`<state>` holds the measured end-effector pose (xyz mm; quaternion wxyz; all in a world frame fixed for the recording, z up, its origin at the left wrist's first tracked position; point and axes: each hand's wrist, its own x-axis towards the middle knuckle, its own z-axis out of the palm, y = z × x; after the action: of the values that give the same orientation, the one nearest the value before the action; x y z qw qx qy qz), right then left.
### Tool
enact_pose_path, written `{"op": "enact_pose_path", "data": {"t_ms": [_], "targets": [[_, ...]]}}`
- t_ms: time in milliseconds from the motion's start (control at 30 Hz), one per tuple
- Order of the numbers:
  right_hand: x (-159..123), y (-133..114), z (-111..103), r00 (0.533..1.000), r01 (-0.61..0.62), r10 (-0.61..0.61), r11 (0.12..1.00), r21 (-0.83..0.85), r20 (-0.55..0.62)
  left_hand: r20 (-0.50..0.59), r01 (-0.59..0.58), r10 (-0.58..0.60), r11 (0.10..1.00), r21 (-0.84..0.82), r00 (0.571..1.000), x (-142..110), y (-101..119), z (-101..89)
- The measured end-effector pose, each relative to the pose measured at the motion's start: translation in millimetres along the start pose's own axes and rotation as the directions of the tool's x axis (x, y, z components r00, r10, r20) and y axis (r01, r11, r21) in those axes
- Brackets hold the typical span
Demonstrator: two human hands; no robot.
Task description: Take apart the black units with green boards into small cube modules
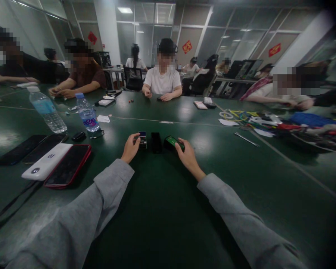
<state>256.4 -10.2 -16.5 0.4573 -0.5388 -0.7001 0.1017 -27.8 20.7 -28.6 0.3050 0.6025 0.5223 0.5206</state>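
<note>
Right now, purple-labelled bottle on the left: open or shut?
Shut, by the look of it: a blue cap sits on top of the bottle.

The left gray sleeve (81,211) enters from seven o'clock, its cuff short of the bare wrist; the left hand (131,148) points toward one, thumb and curved fingers in a pinch. From five o'clock, the right gray sleeve (238,216) leads to the right hand (188,156), aimed toward eleven, fingers bent in a light grip.

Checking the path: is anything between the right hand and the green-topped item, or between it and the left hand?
Nothing visible separates the right hand from the green-topped item; a black object sits between it and the left hand.
</note>
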Motion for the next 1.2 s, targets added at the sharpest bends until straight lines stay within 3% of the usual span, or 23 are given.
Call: {"op": "enact_pose_path", "data": {"t_ms": [167,300,633,767,867,967,1033,1200], "targets": [[-5.7,-6.9,0.9,0.962,0.203,-0.199,0.979,-0.007,0.187,-0.005,0.016,-0.016,1.0,-0.002,1.0,0.5,-0.3,0.5],[-6.8,-8.6,5.3,0.958,0.197,-0.177,0.978,-0.072,0.226,0.004,0.035,-0.035,0.999,0.0,0.999,-0.4,0.5,-0.5],[-5.4,6.2,3.0,0.997,0.057,-0.042,0.97,-0.238,0.067,0.007,0.033,-0.033,0.999,-0.009,0.999,-0.4,0.9,0.9],[-5.5,-4.8,-1.2,0.991,0.107,-0.128,0.941,-0.321,-0.044,0.015,0.037,-0.037,0.999,-0.02,0.999,-1.8,2.8,0.3],[-9.5,-24.1,-2.7,0.965,0.263,-0.248,0.915,-0.306,0.088,0.01,0.053,-0.053,0.998,-0.033,0.999,-1.8,3.7,0.7],[-15.0,-40.8,-2.3,0.863,0.452,-0.371,0.87,-0.196,0.342,-0.019,0.034,-0.034,0.999,-0.04,0.999,-0.6,3.2,2.1],[-17.3,-46.4,-2.4,0.808,0.495,-0.403,0.86,-0.123,0.43,-0.033,0.016,-0.018,0.999,-0.043,0.999,0.4,2.0,2.7],[-17.6,-46.9,-4.5,0.844,0.433,-0.36,0.895,-0.109,0.397,-0.011,0.003,-0.004,0.999,-0.04,1.0,1.9,-3.5,2.0]]}}
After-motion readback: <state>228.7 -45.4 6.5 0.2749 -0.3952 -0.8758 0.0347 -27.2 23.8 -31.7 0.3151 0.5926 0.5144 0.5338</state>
